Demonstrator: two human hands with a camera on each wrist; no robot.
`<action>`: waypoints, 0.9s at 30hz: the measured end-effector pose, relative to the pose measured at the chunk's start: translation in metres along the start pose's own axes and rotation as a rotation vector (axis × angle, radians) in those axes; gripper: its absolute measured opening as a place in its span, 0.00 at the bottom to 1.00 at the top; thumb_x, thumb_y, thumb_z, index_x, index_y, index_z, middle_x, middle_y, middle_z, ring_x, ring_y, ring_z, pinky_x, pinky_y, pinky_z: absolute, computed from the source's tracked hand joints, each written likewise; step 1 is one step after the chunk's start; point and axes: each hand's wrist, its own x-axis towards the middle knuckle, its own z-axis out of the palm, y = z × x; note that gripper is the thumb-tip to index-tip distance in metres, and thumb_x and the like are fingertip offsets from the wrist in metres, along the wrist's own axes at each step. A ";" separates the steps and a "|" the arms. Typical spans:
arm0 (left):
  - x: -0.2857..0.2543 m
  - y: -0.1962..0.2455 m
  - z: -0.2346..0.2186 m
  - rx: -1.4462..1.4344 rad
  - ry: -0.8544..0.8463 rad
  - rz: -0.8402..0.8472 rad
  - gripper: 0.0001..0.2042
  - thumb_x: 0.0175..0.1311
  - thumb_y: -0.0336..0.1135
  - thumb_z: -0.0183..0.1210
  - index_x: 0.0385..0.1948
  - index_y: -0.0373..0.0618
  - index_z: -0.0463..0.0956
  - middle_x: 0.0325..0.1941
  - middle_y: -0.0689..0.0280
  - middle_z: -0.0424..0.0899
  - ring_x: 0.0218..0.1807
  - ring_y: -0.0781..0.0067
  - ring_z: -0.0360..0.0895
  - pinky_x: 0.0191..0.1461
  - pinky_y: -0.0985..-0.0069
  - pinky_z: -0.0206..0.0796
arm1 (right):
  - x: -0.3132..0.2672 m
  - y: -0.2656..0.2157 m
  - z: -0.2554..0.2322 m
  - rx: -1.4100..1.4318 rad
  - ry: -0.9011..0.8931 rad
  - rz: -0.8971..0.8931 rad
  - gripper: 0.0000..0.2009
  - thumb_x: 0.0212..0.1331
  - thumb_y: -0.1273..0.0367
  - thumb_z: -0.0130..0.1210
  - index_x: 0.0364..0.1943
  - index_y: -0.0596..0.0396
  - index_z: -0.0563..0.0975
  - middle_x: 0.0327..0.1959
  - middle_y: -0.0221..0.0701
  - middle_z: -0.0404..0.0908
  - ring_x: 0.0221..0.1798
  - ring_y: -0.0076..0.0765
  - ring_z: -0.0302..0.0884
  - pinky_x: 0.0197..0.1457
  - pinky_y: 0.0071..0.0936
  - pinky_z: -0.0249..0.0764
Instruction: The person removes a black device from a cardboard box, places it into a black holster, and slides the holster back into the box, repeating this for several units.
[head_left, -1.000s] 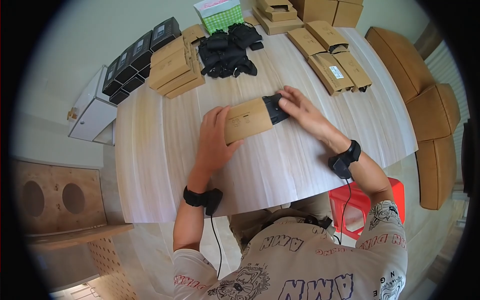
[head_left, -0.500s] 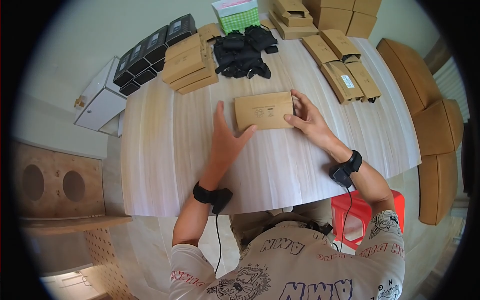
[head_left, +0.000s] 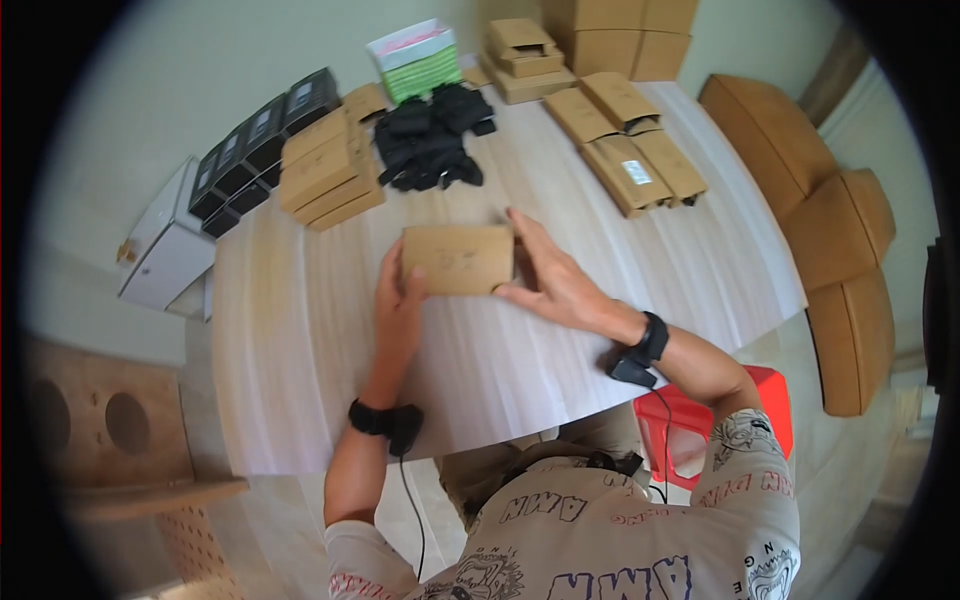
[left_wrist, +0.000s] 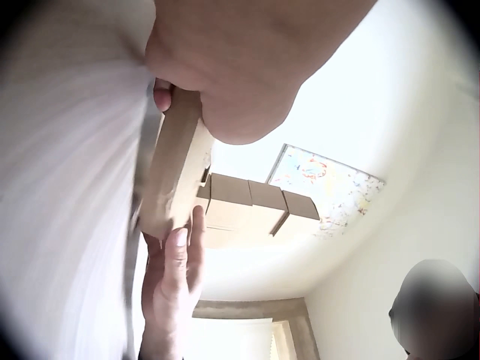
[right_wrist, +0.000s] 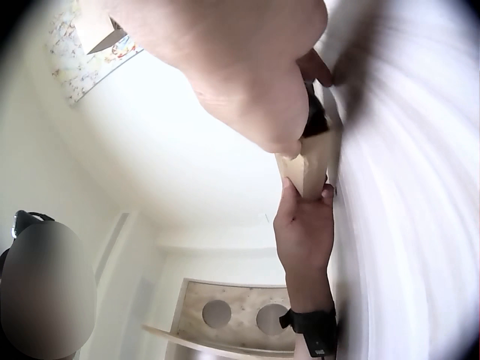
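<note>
A small brown cardboard box (head_left: 458,262) with faint printing is between my two hands, above the table's near half. My left hand (head_left: 399,305) grips its left end, thumb on the top face and fingers along the far side. At the opposite end my right hand (head_left: 562,287) holds the box, thumb by the near corner and fingers by the far corner. A black item (right_wrist: 317,112) shows at the box's right end, partly hidden by the right hand. In the left wrist view the box (left_wrist: 174,169) appears edge-on, close over the tabletop.
Beyond the hands lies a heap of black straps and pouches (head_left: 428,140). Stacked brown boxes (head_left: 330,175) and black boxes (head_left: 262,135) stand left. Several open-ended cartons (head_left: 625,170) lie right. A green checked bag (head_left: 418,72) and larger cartons (head_left: 620,45) stand behind.
The black item slid into the box between the first two frames. My left hand let go of the box, then took hold of its left end again. The head view has shifted.
</note>
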 end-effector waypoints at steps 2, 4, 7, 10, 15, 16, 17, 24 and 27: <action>0.001 0.001 -0.003 -0.052 -0.033 -0.006 0.25 0.84 0.37 0.53 0.76 0.37 0.63 0.69 0.60 0.79 0.62 0.76 0.78 0.61 0.78 0.71 | 0.000 -0.004 -0.004 -0.238 -0.014 -0.147 0.49 0.65 0.58 0.70 0.80 0.71 0.53 0.80 0.64 0.58 0.82 0.66 0.59 0.84 0.46 0.59; 0.001 -0.002 -0.004 -0.091 -0.053 -0.016 0.24 0.84 0.37 0.53 0.74 0.37 0.64 0.70 0.60 0.79 0.61 0.78 0.78 0.58 0.81 0.72 | 0.000 0.000 -0.005 -0.229 -0.074 -0.151 0.50 0.62 0.58 0.72 0.79 0.69 0.54 0.80 0.62 0.59 0.82 0.65 0.59 0.84 0.46 0.60; 0.002 -0.004 -0.005 -0.053 -0.057 -0.018 0.22 0.85 0.38 0.52 0.72 0.36 0.66 0.67 0.61 0.80 0.58 0.79 0.78 0.54 0.81 0.71 | 0.001 -0.001 -0.008 -0.211 -0.178 -0.194 0.50 0.58 0.58 0.75 0.78 0.66 0.58 0.78 0.60 0.61 0.81 0.64 0.61 0.84 0.47 0.61; 0.004 -0.004 -0.003 -0.003 -0.061 -0.023 0.21 0.85 0.39 0.52 0.70 0.37 0.67 0.65 0.62 0.82 0.54 0.81 0.77 0.50 0.82 0.69 | 0.001 0.000 -0.012 -0.209 -0.176 -0.218 0.50 0.54 0.57 0.77 0.78 0.61 0.61 0.76 0.56 0.65 0.79 0.63 0.63 0.82 0.48 0.64; 0.003 -0.004 -0.003 -0.052 -0.026 -0.011 0.21 0.85 0.44 0.52 0.68 0.40 0.70 0.57 0.67 0.82 0.50 0.83 0.74 0.51 0.82 0.66 | 0.006 0.004 -0.010 -0.194 -0.288 -0.223 0.50 0.53 0.56 0.77 0.78 0.61 0.61 0.75 0.55 0.66 0.76 0.61 0.67 0.81 0.46 0.66; 0.003 -0.004 -0.003 -0.052 -0.029 -0.006 0.21 0.85 0.44 0.52 0.68 0.40 0.70 0.57 0.67 0.82 0.50 0.83 0.74 0.51 0.82 0.66 | 0.005 0.002 -0.010 -0.198 -0.284 -0.224 0.50 0.53 0.56 0.77 0.78 0.61 0.61 0.75 0.55 0.66 0.76 0.61 0.67 0.81 0.46 0.66; 0.003 -0.005 -0.003 -0.040 -0.030 -0.009 0.21 0.85 0.43 0.52 0.69 0.39 0.69 0.57 0.66 0.82 0.50 0.83 0.75 0.49 0.82 0.67 | 0.003 -0.001 -0.009 -0.231 -0.212 -0.282 0.50 0.52 0.54 0.77 0.76 0.61 0.63 0.74 0.54 0.67 0.75 0.60 0.69 0.79 0.45 0.68; 0.008 -0.007 0.003 -0.212 -0.210 0.064 0.23 0.83 0.34 0.54 0.73 0.37 0.62 0.63 0.59 0.81 0.50 0.78 0.80 0.46 0.79 0.74 | 0.005 -0.008 -0.007 -0.212 -0.046 -0.205 0.44 0.51 0.55 0.73 0.71 0.62 0.70 0.66 0.52 0.75 0.67 0.59 0.75 0.73 0.46 0.73; 0.003 0.004 0.008 -0.203 -0.080 0.083 0.19 0.84 0.35 0.52 0.68 0.36 0.68 0.58 0.60 0.83 0.45 0.75 0.82 0.46 0.78 0.75 | 0.014 -0.002 -0.034 -0.206 0.056 -0.164 0.40 0.51 0.56 0.69 0.69 0.61 0.72 0.62 0.50 0.77 0.65 0.58 0.77 0.70 0.47 0.74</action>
